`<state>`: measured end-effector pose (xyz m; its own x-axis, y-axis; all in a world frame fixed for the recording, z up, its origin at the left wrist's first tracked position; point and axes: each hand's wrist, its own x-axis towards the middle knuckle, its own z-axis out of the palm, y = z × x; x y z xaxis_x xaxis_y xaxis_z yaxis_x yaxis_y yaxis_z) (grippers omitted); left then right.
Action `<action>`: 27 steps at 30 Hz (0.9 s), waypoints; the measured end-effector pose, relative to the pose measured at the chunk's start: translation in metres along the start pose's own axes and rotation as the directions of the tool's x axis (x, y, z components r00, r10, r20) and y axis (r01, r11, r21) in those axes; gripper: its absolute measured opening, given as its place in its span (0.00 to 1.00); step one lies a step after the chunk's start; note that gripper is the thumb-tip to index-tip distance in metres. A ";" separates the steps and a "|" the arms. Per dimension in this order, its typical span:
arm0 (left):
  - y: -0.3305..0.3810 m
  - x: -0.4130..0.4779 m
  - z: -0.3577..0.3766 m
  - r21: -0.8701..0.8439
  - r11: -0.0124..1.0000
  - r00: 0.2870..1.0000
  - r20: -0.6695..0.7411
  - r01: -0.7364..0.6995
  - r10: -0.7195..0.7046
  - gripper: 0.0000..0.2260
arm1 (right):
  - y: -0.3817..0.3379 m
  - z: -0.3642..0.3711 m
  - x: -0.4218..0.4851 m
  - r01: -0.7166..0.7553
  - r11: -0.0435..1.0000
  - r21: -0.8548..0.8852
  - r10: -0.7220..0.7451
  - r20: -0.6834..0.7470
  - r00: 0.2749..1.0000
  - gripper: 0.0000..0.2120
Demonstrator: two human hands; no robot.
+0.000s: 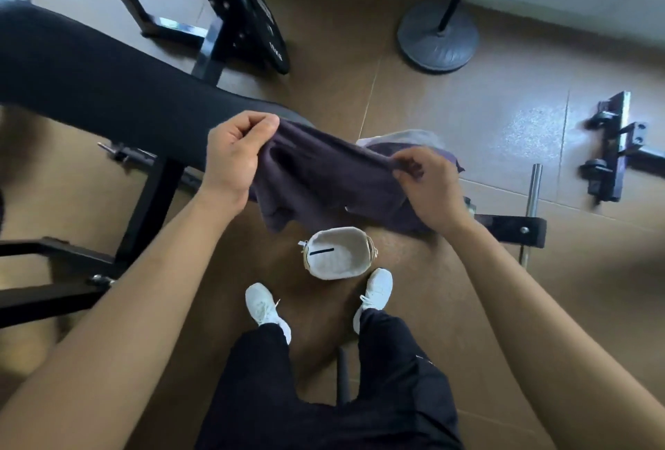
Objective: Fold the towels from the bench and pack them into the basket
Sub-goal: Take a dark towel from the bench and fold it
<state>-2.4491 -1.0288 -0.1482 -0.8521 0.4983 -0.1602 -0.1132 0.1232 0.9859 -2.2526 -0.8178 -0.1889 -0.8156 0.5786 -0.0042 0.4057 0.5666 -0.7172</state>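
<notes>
At the far left the black padded tabletop (90, 82) of the bench runs across the view, and a black weight plate (266, 32) leans against its frame behind. The left hand (234, 154) is closed on one upper edge of a dark purple towel (324, 183), pinching the cloth between thumb and curled fingers. The towel hangs stretched in the air between both hands. Under it, on the brown floor (467, 305), stands the white basket (345, 264), just in front of two white shoes (264, 305). The right hand (431, 187) pinches the other upper edge of the same towel. Behind this hand a pale towel (406, 138) lies on the end of the tabletop. Further right a round stand base (437, 43) rests on the floor.
</notes>
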 end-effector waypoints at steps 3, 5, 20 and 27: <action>-0.035 -0.025 -0.039 0.028 0.994 0.990 -0.100 0.102 -0.099 0.13 | 0.008 0.036 -0.029 -0.093 0.995 -0.039 0.097 0.101 0.990 0.10; -0.069 -0.038 -0.062 0.035 0.989 0.984 -0.115 0.142 -0.137 0.13 | 0.019 0.071 -0.045 -0.147 0.988 -0.053 0.154 0.169 0.973 0.10; -0.437 -0.122 -0.102 0.109 0.945 0.944 -0.154 0.309 -0.291 0.07 | 0.158 0.336 -0.139 -0.212 0.976 0.053 0.170 0.424 0.890 0.17; -0.455 -0.189 -0.066 0.177 0.978 0.993 -0.037 0.115 -0.110 0.08 | 0.157 0.329 -0.200 -0.054 0.981 0.186 -0.023 0.393 0.919 0.23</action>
<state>-2.2705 -1.2361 -0.5635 -0.8529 0.4493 -0.2659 -0.1185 0.3295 0.9367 -2.1616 -1.0383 -0.5299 -0.9213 0.2885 -0.2606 0.3656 0.4154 -0.8329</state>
